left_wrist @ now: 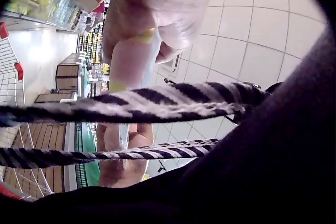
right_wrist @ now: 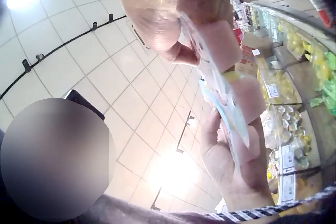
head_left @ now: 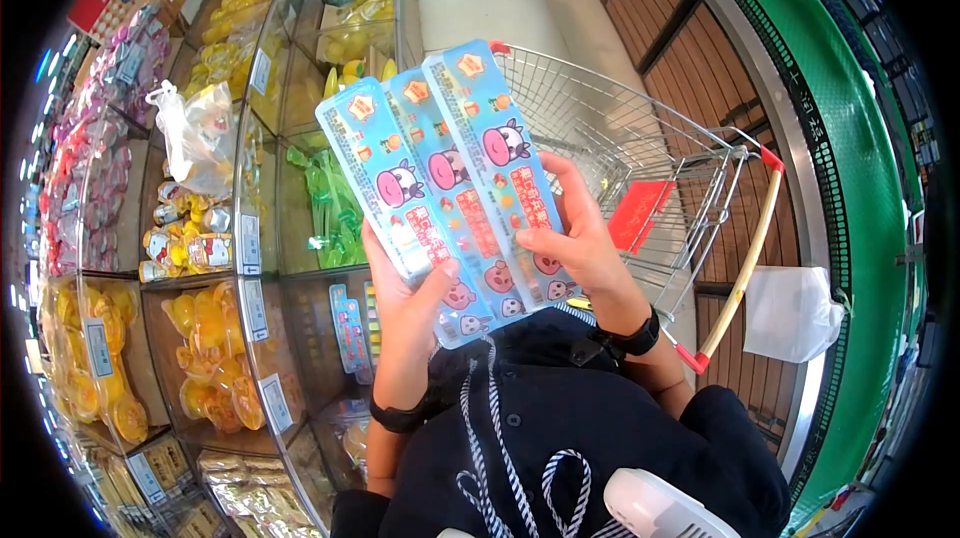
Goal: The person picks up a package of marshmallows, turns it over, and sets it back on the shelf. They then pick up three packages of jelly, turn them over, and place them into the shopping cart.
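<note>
Three long blue packs with cow and pig pictures are fanned out side by side in the head view: a left pack (head_left: 385,173), a middle pack (head_left: 462,200) and a right pack (head_left: 500,153). The left hand (head_left: 405,303) grips the lower left, thumb on the front. At the right edge, the right hand (head_left: 585,238) pinches the right pack with its thumb on top. In the right wrist view, pink cups (right_wrist: 247,98) bulge from the packs' far side, between the right hand (right_wrist: 173,19) and left hand (right_wrist: 231,166). The left wrist view shows the left hand (left_wrist: 160,8) at a pack.
Shelves of yellow-packed goods (head_left: 215,353) with price tags stand at the left, a white plastic bag (head_left: 200,138) hanging there. Behind the packs is a shopping cart (head_left: 640,123) with a yellowish handle (head_left: 745,273). A white bag (head_left: 790,313) hangs at the right, beside a green-edged counter (head_left: 850,238).
</note>
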{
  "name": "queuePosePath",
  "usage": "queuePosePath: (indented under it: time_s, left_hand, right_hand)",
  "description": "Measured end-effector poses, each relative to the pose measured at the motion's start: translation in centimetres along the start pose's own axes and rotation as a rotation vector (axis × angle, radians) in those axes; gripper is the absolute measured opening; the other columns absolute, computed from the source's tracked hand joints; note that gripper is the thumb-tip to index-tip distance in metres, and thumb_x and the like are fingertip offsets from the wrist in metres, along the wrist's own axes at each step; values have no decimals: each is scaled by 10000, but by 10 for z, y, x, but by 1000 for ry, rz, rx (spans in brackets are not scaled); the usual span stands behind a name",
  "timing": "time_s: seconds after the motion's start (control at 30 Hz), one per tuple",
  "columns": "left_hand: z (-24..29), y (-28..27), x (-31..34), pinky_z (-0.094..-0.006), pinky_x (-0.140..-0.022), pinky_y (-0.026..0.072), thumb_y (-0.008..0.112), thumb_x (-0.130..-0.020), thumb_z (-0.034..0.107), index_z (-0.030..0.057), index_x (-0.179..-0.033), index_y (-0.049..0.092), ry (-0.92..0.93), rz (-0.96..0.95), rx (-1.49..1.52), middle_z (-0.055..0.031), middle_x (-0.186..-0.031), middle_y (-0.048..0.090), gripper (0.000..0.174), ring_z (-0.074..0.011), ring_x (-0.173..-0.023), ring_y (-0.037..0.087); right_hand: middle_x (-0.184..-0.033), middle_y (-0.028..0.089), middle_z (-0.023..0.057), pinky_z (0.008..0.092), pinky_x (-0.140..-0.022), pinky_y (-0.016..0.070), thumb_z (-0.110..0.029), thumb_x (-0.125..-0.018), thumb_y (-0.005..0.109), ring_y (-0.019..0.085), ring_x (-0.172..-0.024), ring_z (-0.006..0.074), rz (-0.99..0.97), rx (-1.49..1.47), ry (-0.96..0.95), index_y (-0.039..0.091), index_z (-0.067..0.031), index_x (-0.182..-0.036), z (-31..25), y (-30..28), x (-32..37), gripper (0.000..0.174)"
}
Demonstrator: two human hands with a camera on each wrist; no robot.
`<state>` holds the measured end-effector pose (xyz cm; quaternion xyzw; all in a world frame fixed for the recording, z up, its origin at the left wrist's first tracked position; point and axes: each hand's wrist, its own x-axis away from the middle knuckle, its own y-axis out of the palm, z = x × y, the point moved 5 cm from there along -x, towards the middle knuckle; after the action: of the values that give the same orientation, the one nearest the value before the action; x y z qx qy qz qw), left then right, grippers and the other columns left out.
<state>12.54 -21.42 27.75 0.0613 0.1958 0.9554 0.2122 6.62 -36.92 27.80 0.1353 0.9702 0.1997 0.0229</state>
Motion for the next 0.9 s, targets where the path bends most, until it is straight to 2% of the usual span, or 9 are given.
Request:
queuePosePath:
  time_s: [0.63,0.73,0.83,0.9]
  left_hand:
    - [-5,3,-2,-333,-897,394,552,-694,-62,54,-1317,144,-7,-38,-6,-115,-1191,405,753,-190,-1085,452]
    - [-5,3,-2,-332,-900,392,539,-707,-46,53,-1314,148,-15,-25,-20,-117,-1189,405,729,-190,-1087,449]
    - [-3,4,-1,-330,-901,392,529,-723,-29,52,-1312,152,-53,5,0,-120,-1189,404,705,-191,-1088,448]
    - [-4,4,-1,-328,-900,392,523,-733,-24,51,-1312,154,-69,7,27,-122,-1191,403,690,-193,-1088,448]
  right_hand:
    - [-989,554,72,165,-478,344,24,-741,533,460,-630,33,26,45,-31,241,-38,-1261,-6,0,0,600]
    - [-1031,548,85,193,-581,415,14,-762,527,515,-742,62,6,63,-49,252,-33,-1259,-4,-3,0,569]
    - [-1083,534,102,246,-758,437,-6,-791,522,530,-919,109,38,-26,-76,259,-26,-1257,-5,0,-1,536]
    - [-1107,525,112,275,-841,407,-18,-804,519,507,-1001,133,16,-26,-72,260,-18,-1254,-5,-1,0,519]
